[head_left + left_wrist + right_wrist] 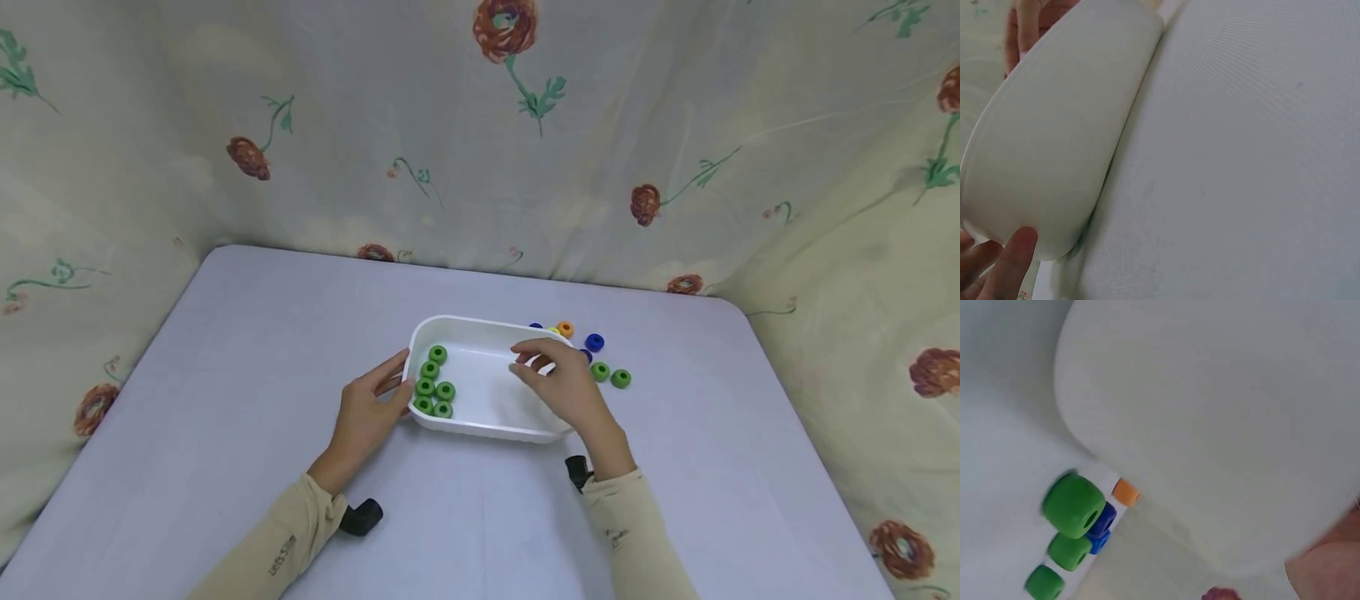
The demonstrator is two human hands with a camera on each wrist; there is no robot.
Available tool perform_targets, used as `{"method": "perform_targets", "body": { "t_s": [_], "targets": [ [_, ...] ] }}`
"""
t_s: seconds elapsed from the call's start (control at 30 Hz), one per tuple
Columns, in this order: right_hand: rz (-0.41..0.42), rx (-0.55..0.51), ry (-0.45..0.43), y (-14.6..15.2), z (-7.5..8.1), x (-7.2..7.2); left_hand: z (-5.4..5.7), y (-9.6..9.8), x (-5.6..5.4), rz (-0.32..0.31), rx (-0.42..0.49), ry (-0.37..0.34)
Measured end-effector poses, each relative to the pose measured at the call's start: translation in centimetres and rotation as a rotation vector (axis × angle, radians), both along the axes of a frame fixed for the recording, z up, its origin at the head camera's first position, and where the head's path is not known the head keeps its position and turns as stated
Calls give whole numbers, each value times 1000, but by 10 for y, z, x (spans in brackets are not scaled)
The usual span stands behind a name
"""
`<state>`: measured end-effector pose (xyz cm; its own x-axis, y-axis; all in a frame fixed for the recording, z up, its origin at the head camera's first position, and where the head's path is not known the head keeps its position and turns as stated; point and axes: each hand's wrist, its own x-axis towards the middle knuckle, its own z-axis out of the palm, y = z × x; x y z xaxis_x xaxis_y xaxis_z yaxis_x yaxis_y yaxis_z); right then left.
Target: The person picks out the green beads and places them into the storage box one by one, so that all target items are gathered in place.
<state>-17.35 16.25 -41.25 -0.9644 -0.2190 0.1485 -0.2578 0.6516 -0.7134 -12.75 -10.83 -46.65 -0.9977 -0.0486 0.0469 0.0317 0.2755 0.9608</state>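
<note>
A white plastic tray (487,429) is on the table in the head view, with several green beads (429,370) gathered along its left end. My left hand (367,414) grips the tray's left wall, thumb at the rim and fingers on the outer side. In the left wrist view, fingertips of the left hand (1013,262) press against the tray's wall (1060,125). Over the tray's right half hovers my right hand (570,387), fingers loosely bent and a gap between thumb and fingertips. I see nothing held there. The right wrist view shows only a bit of that hand (1329,572).
Beyond the tray's right end lie loose beads: green beads (621,379), a blue bead (595,342), an orange bead (566,329) and a partly hidden yellow one. The table (300,317) has a pale cover. Flowered cloth (450,100) hangs behind and at both sides.
</note>
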Motion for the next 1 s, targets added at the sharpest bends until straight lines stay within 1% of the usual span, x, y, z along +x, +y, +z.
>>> {"method": "perform_targets", "body": {
  "t_s": [0.13, 0.27, 0.37, 0.47, 0.53, 0.6, 0.67, 0.83, 1.0],
  "targets": [
    [-117, -116, 5, 17, 6, 6, 0, -1, 1, -1, 0, -1],
    [-240, -165, 9, 34, 6, 10, 0, -1, 2, 2, -4, 8],
    [-336, -190, -12, 48, -1, 12, 0, -1, 2, 4, -4, 12],
    [-428, -196, -56, 60, -10, 14, 0, -2, 3, 9, -1, 9],
    [-474, -210, -88, 67, -17, 15, 1, -2, 3, 13, 1, 5],
    [-497, -214, -116, 73, -24, 15, 1, -2, 4, 17, -1, 2],
    [-503, -216, -123, 78, -30, 15, 1, -3, 4, 19, -5, -1],
    [-490, -164, -132, 88, -40, 14, 2, -3, 5, 21, -5, 1],
    [-472, -127, -190, 94, -46, 16, 1, -3, 5, 24, -2, 14]
  ]
}}
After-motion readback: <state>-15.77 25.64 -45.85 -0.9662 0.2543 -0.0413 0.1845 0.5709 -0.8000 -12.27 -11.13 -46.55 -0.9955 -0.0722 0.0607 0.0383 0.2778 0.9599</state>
